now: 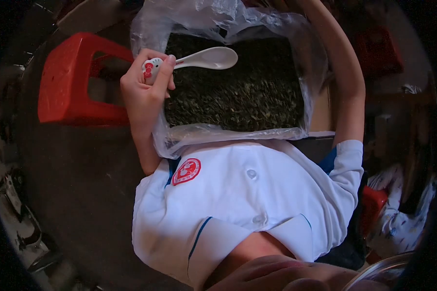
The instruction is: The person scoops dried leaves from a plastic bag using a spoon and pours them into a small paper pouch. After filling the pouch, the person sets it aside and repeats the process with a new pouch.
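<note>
Fingers curled shut, the left hand point(148, 85) grips a glossy white spoon point(209, 58) by its cat-faced, red-bowed handle, over dark leaves point(247, 99) in a clear plastic liner point(194, 134) inside a cardboard box point(324, 111); the right hand is out of frame.

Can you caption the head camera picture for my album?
Left hand holds a white kitty spoon above dark leaves in plastic.

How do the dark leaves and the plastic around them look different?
The leaves are dark green to nearly black, while the plastic is pale and see-through.
The leaves look matte and rough, made of many small pieces; the plastic is a shiny, crumpled sheet.
The leaves form a flat, roughly rectangular mass, whereas the plastic spreads loosely around its edges.
What they share: both lie in front of the person's white shirt.
</note>
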`<state>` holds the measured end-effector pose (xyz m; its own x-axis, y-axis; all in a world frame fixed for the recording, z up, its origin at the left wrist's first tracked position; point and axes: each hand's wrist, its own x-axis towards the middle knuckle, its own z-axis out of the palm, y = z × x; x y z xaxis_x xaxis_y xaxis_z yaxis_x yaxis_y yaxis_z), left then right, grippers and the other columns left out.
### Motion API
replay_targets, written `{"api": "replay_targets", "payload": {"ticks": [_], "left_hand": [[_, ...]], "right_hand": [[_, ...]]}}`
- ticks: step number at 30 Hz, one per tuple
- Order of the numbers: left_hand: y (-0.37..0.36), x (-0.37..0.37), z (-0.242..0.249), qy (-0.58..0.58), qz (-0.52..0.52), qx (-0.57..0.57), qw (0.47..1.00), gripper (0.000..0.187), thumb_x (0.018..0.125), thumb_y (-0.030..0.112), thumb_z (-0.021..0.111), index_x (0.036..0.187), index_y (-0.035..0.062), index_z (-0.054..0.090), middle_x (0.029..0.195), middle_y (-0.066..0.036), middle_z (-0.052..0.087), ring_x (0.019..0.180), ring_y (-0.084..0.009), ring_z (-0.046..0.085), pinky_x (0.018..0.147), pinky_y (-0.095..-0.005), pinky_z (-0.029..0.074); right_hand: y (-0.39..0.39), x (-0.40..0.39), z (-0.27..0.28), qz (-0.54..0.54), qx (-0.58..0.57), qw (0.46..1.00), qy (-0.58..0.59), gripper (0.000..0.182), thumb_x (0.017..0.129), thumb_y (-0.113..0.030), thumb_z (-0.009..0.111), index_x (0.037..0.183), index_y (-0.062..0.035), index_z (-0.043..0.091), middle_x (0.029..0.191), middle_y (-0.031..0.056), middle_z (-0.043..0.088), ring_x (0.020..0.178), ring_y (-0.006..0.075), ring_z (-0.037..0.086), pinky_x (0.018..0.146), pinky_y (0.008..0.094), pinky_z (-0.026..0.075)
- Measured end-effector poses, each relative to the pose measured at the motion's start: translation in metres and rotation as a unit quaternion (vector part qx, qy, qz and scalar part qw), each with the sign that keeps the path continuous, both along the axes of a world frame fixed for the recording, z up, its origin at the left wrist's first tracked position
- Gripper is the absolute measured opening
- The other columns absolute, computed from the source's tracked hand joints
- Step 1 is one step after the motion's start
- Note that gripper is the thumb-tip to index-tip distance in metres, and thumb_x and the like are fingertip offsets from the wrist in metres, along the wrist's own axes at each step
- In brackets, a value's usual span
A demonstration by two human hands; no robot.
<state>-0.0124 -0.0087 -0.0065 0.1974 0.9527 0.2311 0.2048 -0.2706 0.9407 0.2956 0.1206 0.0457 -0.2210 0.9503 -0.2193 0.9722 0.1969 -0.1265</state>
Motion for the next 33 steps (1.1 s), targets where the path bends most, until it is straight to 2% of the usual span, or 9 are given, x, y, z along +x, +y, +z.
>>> {"api": "replay_targets", "payload": {"ticks": [5,8,11,17,20,21,27,28,33], "left_hand": [[0.002,-0.003,0.000,-0.010,-0.003,0.002,1.000,0.013,0.090,0.014,0.065,0.084,0.0019,0.062,0.057,0.002,0.056,0.049,-0.0010,0.049,0.043,-0.0174,0.034],[0.002,-0.004,-0.003,-0.014,-0.018,0.009,1.000,0.013,0.090,0.013,0.065,0.084,0.0019,0.062,0.057,0.002,0.056,0.048,-0.0011,0.048,0.043,-0.0176,0.034],[0.003,-0.003,-0.002,0.005,-0.019,0.014,1.000,0.013,0.091,0.014,0.063,0.085,0.0027,0.063,0.059,0.002,0.057,0.050,-0.0018,0.049,0.043,-0.0176,0.034],[0.004,-0.004,0.000,-0.006,0.000,0.013,1.000,0.011,0.089,0.011,0.064,0.084,0.0016,0.062,0.057,0.001,0.056,0.048,-0.0013,0.049,0.043,-0.0176,0.034],[0.003,-0.003,0.000,-0.006,0.001,0.016,1.000,0.011,0.089,0.010,0.064,0.084,0.0015,0.062,0.057,0.001,0.056,0.048,-0.0013,0.049,0.043,-0.0177,0.034],[0.002,-0.003,0.000,-0.007,0.001,0.017,1.000,0.011,0.089,0.010,0.064,0.084,0.0014,0.062,0.057,0.002,0.056,0.049,-0.0014,0.049,0.043,-0.0177,0.034],[0.004,-0.003,0.001,-0.014,-0.004,0.018,1.000,0.012,0.090,0.011,0.064,0.083,0.0011,0.062,0.057,0.002,0.056,0.049,-0.0013,0.048,0.043,-0.0178,0.034],[0.003,-0.003,0.001,-0.017,-0.004,0.017,1.000,0.012,0.090,0.011,0.064,0.083,0.0012,0.062,0.057,0.002,0.056,0.049,-0.0013,0.048,0.043,-0.0177,0.034],[0.001,-0.002,0.000,-0.016,0.004,0.011,1.000,0.012,0.090,0.011,0.064,0.083,0.0015,0.062,0.057,0.002,0.055,0.049,-0.0012,0.048,0.043,-0.0176,0.034]], "right_hand": [[0.000,0.028,0.000,-0.022,0.010,1.000,0.017,0.061,0.080,-0.040,0.075,0.120,0.0009,0.054,0.113,0.0185,0.060,0.098,0.0300,0.060,0.078,0.0375,0.048],[-0.012,0.022,0.003,-0.059,-0.081,0.993,0.065,0.058,0.082,-0.037,0.074,0.121,0.0008,0.053,0.109,0.0187,0.061,0.094,0.0287,0.060,0.077,0.0381,0.048],[-0.025,0.013,0.011,-0.007,-0.069,0.998,0.001,0.051,0.082,-0.030,0.073,0.120,0.0003,0.054,0.107,0.0184,0.059,0.093,0.0276,0.058,0.078,0.0381,0.048],[-0.051,0.016,0.027,0.023,0.196,0.975,0.107,0.047,0.076,-0.019,0.074,0.116,0.0004,0.058,0.108,0.0166,0.054,0.098,0.0279,0.054,0.080,0.0371,0.048],[-0.054,0.024,0.039,0.046,0.260,0.962,0.066,0.047,0.075,-0.019,0.075,0.114,0.0013,0.059,0.106,0.0161,0.055,0.099,0.0282,0.054,0.082,0.0368,0.048],[-0.059,0.027,0.044,0.101,0.283,0.953,0.036,0.047,0.074,-0.016,0.073,0.116,0.0014,0.060,0.106,0.0164,0.055,0.100,0.0293,0.054,0.083,0.0362,0.048],[-0.107,-0.024,0.070,0.040,0.143,0.985,-0.086,0.052,0.075,-0.013,0.071,0.124,-0.0001,0.057,0.105,0.0169,0.056,0.098,0.0295,0.055,0.084,0.0353,0.048],[-0.095,-0.021,0.051,0.157,0.226,0.961,-0.008,0.060,0.074,-0.011,0.071,0.130,-0.0010,0.052,0.105,0.0165,0.057,0.095,0.0285,0.056,0.083,0.0367,0.048],[-0.065,-0.030,0.043,0.087,0.036,0.984,0.149,0.060,0.076,-0.012,0.072,0.131,0.0003,0.050,0.106,0.0159,0.058,0.097,0.0301,0.056,0.084,0.0385,0.047]]}}
